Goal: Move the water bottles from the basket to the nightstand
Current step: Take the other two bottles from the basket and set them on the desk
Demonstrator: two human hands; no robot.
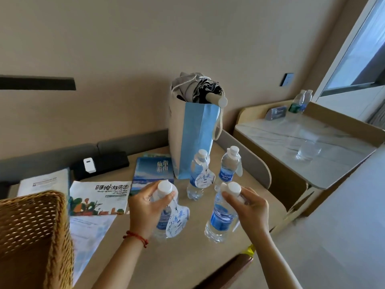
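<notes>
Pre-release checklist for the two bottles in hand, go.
1. Left hand grip on the left bottle near its cap: ok.
2. Right hand grip on the right bottle near its cap: ok.
3. Both held bottles upright, bases at the nightstand top: ok.
4. Clear of the two standing bottles behind: ok.
5. Wicker basket has no bottles left: cannot tell, inside hidden.

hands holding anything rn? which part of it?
Yes, both. The left hand grips a water bottle around its neck, just under the white cap. The right hand grips another bottle at its cap and neck.
</notes>
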